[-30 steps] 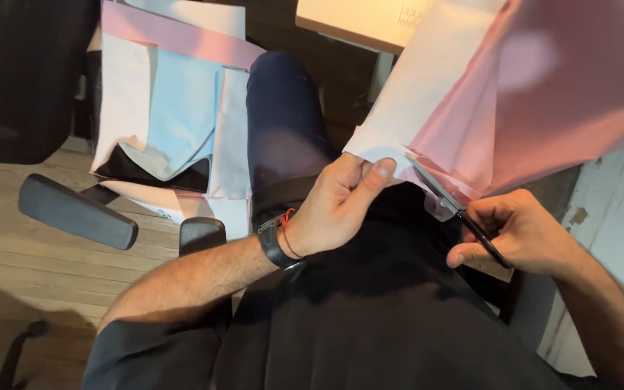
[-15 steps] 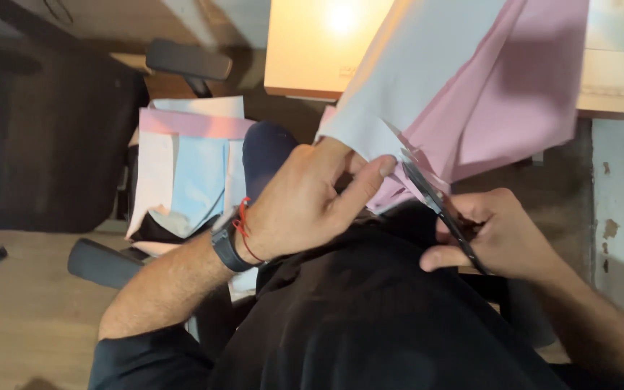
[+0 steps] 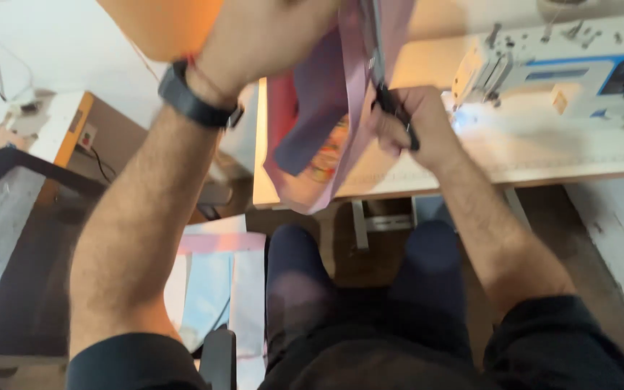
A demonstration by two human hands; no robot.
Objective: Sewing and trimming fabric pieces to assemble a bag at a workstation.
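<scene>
Since half a second back, both hands have risen from my lap to the sewing table [image 3: 471,180] edge, and my view has tipped up with them. Well left of the table stands a dark stand [image 3: 9,238]; nearer it, folded pink and blue cloth [image 3: 218,282] lies on the floor beside my knee. My left hand [image 3: 261,32], forearm raised steeply with a black wristband [image 3: 193,101] on it, is clenched on the top of the pink fabric [image 3: 319,130], which hangs down over the table's left edge. Just right of the fabric, my right hand [image 3: 409,123] is closed round the black scissors [image 3: 391,108], blades pointing up along the cloth. Right of that hand the white sewing machine [image 3: 565,72] sits on the table, with bare tabletop between them.
</scene>
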